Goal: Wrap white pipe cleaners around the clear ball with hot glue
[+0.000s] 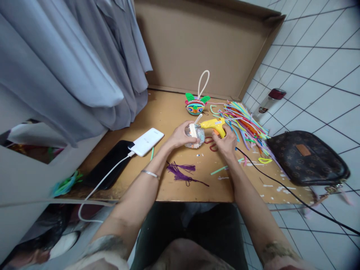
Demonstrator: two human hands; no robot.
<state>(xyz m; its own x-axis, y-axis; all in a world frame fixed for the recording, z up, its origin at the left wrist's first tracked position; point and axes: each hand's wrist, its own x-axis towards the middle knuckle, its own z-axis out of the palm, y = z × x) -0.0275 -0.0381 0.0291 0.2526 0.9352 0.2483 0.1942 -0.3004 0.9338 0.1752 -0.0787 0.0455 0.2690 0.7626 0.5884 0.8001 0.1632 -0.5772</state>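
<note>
My left hand [181, 135] is wrapped round a small clear ball [199, 138] with cream strips on it, one end sticking up. In my right hand [227, 141] is a yellow glue gun [212, 124], its nozzle pointing left at the ball's upper side. The nozzle tip meets or nearly meets the ball; which one is hard to tell. Behind them stands a finished-looking colourful ornament [195, 106] with green ears and a cream loop. Red-handled scissors [213, 145] lie partly hidden beside the ball.
Purple tassels [181, 171] lie nearest me. A pile of coloured pipe cleaners [247, 122], a bottle [270, 102] and a brown bag [308, 159] are on the right. On the left are a white power bank [148, 141], a black phone [108, 165] and a grey curtain [84, 56].
</note>
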